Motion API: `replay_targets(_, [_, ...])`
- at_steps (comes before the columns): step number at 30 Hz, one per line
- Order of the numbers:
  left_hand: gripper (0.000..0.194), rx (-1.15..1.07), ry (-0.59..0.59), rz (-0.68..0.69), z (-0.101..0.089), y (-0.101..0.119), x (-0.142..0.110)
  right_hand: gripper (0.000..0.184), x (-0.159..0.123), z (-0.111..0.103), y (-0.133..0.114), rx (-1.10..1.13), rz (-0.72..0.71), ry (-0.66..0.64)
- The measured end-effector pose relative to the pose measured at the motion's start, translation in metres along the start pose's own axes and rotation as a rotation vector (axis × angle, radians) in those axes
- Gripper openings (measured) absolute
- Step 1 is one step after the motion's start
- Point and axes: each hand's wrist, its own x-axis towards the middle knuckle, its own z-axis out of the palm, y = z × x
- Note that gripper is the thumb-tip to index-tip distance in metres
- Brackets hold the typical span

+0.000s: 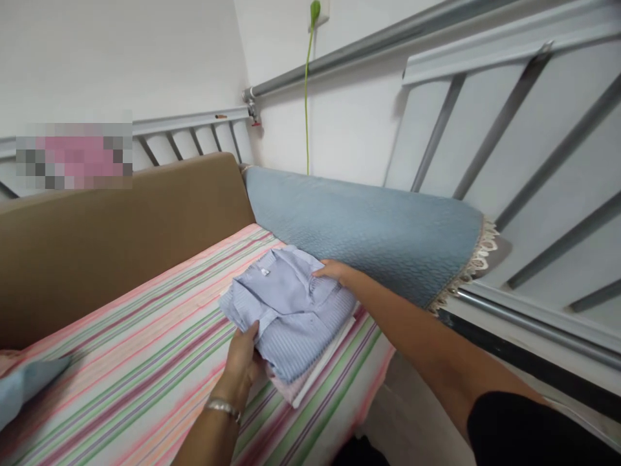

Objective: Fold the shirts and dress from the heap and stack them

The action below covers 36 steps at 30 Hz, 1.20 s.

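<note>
A light blue striped shirt (295,323), neatly folded with its neckline and a small white label showing, lies at the corner of the striped bedsheet (160,330). My left hand (243,355) grips its near left edge, thumb on top and fingers underneath. On the far right edge, my right hand (338,272) pinches the cloth near the collar, with some fingers hidden below. Under the shirt, a pale pink folded cloth (286,388) and a white layer stick out at the near side.
A brown padded panel (126,233) borders the left side, and a blue quilted cover with lace trim (359,220) drapes the right side. White radiators (509,129) and a grey pipe (378,52) line the walls. Light blue fabric (29,388) lies at the left edge.
</note>
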Motion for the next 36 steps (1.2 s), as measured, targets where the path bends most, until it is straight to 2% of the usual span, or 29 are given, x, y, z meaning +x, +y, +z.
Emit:
replay_targets(3, [0.035, 0.053, -0.031, 0.013, -0.007, -0.001, -0.001, 0.033, 0.009, 0.001, 0.01, -0.034, -0.004, 0.018])
replay_targets(9, [0.03, 0.185, -0.002, 0.024, -0.007, 0.013, 0.004, 0.034, 0.026, 0.001, -0.001, -0.226, -0.057, 0.144])
replay_targets(12, [0.02, 0.174, 0.054, 0.018, -0.008, 0.027, 0.016, 0.044, 0.038, 0.007, -0.007, -0.286, -0.088, 0.224])
replay_targets(16, [0.011, 0.158, 0.147, 0.074, -0.007, 0.051, 0.042, 0.05, 0.056, 0.019, -0.02, -0.296, -0.105, 0.277])
replay_targets(20, [0.02, 0.187, 0.167, 0.215, -0.001, 0.061, 0.062, 0.033, 0.069, 0.03, -0.033, -0.29, -0.132, 0.266])
replay_targets(22, [0.025, 0.198, 0.128, 0.335, 0.001, 0.06, 0.068, 0.028, 0.071, 0.031, -0.034, -0.269, -0.183, 0.243])
replay_targets(24, [0.028, 0.254, 0.079, 0.443, 0.0, 0.056, 0.073, 0.03, 0.072, 0.03, -0.03, -0.243, -0.244, 0.216])
replay_targets(26, [0.027, 0.339, 0.071, 0.468, -0.003, 0.05, 0.08, 0.031, 0.072, 0.027, -0.023, -0.242, -0.276, 0.18])
replay_targets(29, [0.026, 0.432, 0.144, 0.41, -0.01, 0.043, 0.09, 0.028, 0.073, 0.023, -0.013, -0.298, -0.262, 0.147])
replay_targets(33, [0.049, 0.483, 0.215, 0.487, -0.013, 0.048, 0.094, 0.041, 0.07, 0.027, -0.015, -0.374, -0.274, 0.209])
replay_targets(36, [0.05, 0.508, 0.164, 0.576, -0.007, 0.05, 0.089, 0.054, 0.06, 0.041, -0.022, -0.424, -0.319, 0.262])
